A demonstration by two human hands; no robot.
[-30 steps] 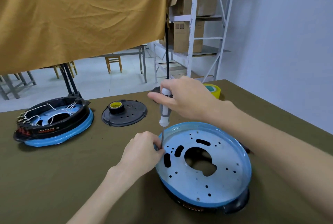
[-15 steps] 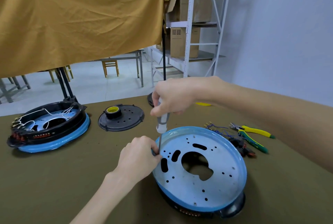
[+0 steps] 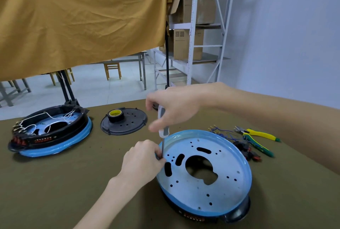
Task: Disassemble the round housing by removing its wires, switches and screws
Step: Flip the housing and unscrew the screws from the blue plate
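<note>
Head view: housing [image 3: 204,166] beside hands [image 3: 142,158].

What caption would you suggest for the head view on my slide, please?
Right hand drives a screwdriver at the round housing rim while left hand pinches the shaft.

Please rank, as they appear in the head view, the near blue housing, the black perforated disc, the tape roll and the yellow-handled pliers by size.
1. near blue housing, largest, though nearness to the camera inflates it
2. black perforated disc
3. yellow-handled pliers
4. tape roll, smallest, sitting on the disc
</note>
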